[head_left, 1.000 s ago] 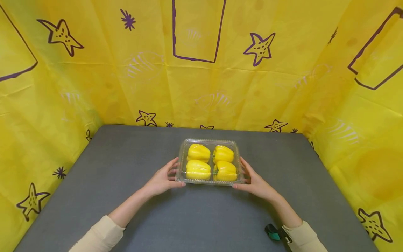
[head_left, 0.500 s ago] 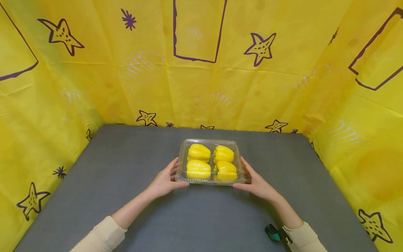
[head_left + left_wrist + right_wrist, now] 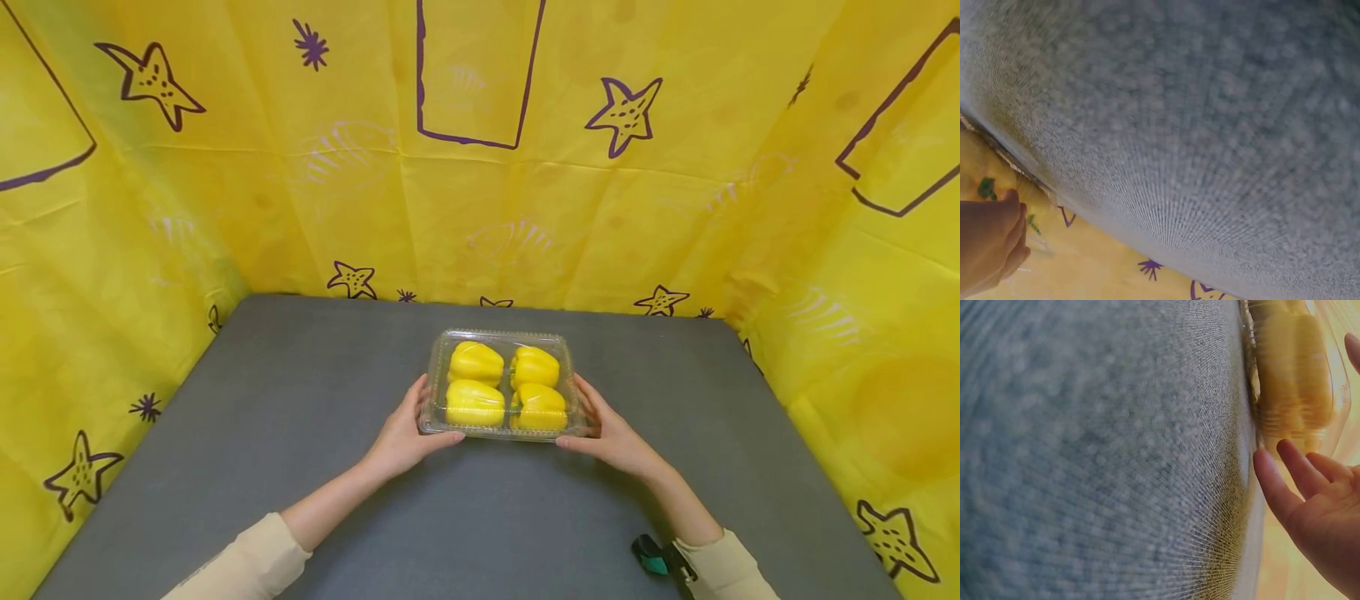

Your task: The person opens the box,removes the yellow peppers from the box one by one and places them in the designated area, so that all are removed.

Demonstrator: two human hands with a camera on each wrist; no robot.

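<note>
A clear plastic clamshell box (image 3: 501,334) sits on the dark grey table, its lid down over several yellow bell peppers (image 3: 476,403) in two columns. At its left end, my left hand (image 3: 401,435) rests with the thumb laid along the front edge and the fingers along the side, partly hidden. My right hand (image 3: 613,437) lies likewise at the right end, thumb at the front corner. The right wrist view shows fairly straight, spread fingers (image 3: 1279,487) beside the box's end. In the left wrist view, only part of the hand (image 3: 988,247) appears at the lower left.
The grey table (image 3: 480,533) surrounds the box. Yellow cloth walls (image 3: 450,208) with starfish drawings stand behind and at both sides. A black and green strap device (image 3: 652,557) is beside the right sleeve cuff.
My left hand has shifted a little to the right, its thumb reaching farther along the box's front edge. The right hand and the box stay nearly still; the view has drifted slightly.
</note>
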